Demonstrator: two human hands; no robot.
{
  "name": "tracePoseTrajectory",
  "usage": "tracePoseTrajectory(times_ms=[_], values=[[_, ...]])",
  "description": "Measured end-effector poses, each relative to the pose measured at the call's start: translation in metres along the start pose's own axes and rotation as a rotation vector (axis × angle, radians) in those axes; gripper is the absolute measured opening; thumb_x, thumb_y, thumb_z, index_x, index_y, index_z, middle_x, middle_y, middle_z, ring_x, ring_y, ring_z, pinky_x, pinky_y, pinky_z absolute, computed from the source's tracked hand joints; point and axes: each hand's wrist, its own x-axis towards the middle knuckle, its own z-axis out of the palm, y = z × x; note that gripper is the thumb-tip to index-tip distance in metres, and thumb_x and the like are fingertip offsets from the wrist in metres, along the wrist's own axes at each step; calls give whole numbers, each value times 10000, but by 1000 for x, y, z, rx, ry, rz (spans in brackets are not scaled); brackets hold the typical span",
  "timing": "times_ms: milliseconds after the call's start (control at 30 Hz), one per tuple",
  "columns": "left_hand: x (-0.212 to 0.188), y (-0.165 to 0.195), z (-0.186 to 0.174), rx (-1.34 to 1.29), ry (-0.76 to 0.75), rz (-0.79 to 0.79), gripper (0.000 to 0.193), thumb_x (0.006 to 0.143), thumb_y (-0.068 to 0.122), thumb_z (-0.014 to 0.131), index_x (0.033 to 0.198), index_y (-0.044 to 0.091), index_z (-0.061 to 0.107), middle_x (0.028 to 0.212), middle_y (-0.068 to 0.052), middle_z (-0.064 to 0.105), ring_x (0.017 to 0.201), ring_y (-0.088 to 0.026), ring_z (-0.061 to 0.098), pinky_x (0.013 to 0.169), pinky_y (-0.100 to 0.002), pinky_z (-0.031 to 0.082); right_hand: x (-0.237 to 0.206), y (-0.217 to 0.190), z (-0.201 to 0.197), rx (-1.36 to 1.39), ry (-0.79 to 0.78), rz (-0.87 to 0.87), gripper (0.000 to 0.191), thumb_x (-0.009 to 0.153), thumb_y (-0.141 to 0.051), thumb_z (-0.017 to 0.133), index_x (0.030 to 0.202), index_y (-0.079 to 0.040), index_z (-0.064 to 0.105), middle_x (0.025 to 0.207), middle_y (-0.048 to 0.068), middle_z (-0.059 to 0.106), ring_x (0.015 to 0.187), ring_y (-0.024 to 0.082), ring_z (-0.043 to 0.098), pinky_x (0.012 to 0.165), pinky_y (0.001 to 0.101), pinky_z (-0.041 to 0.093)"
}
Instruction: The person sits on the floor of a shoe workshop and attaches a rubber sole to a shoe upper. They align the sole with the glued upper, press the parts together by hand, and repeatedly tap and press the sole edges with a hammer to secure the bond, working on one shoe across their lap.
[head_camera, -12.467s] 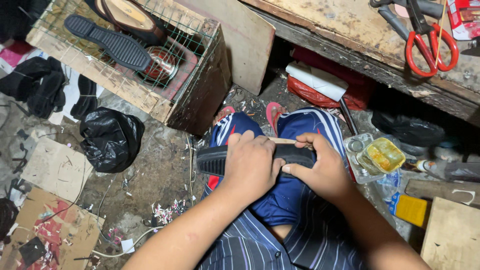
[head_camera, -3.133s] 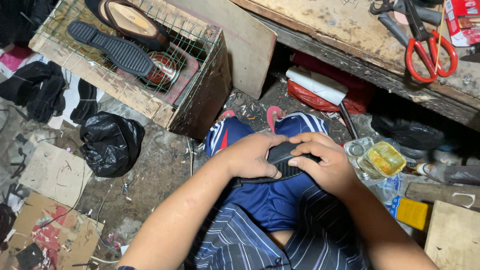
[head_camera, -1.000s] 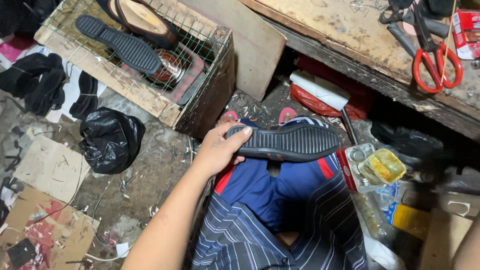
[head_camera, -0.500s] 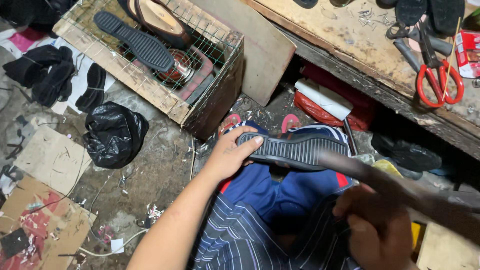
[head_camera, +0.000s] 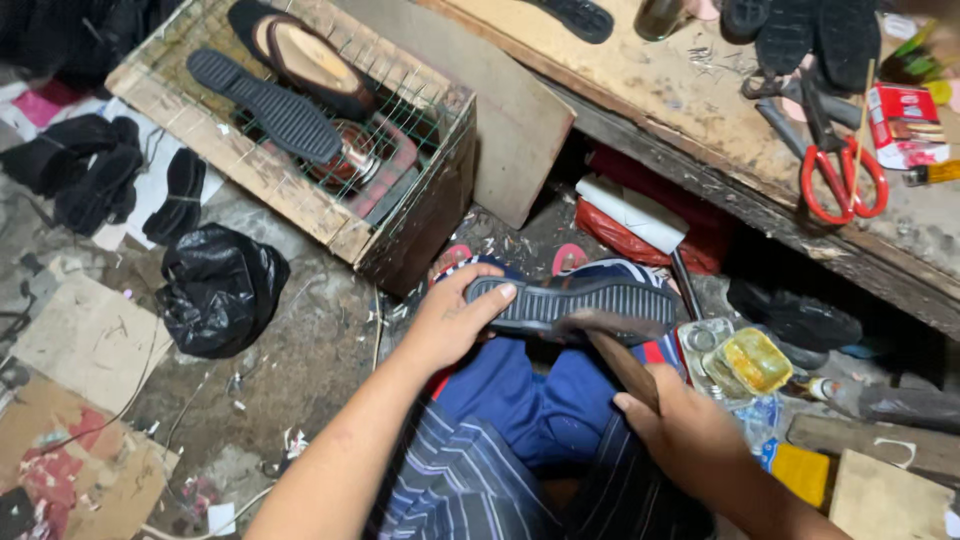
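Note:
A black ribbed shoe sole (head_camera: 585, 300) lies tread-up across my knees, over blue trousers. My left hand (head_camera: 450, 320) grips its left end, thumb on top. My right hand (head_camera: 685, 435) is closed around the wooden handle of a hammer (head_camera: 615, 345). The hammer's dark head rests on or just above the middle of the sole. Whether it touches the tread I cannot tell.
A wood-and-wire crate (head_camera: 300, 130) at upper left holds another black sole and a sandal. A worn workbench (head_camera: 720, 110) at upper right carries red-handled scissors (head_camera: 840, 175) and soles. A yellow glue tub (head_camera: 755, 360) sits right of my knee. A black bag (head_camera: 220, 290) lies on the littered floor.
My right hand left the sole, went out of view, and came back holding a hammer, whose head is now down at the sole. My left hand stays on the sole's left end.

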Motion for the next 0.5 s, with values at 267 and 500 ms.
tracePoseTrajectory(times_ms=[267,500], values=[[-1,-5,2,-16,16,-39,306,944,290,701,1161,77,671,801,16,665,641,-69,586,549,-248,492,-16,-11,-14,237,372,-225,354,910,-332,724,1015,-25,583,908,223,705,876,417,690,786,455,559],[0,-3,-4,-33,-18,-71,292,944,257,698,1167,72,664,809,10,656,640,-80,598,553,-253,501,-39,14,-8,1287,641,-496,339,1029,-318,696,1071,4,598,883,161,639,815,268,634,878,406,577]])
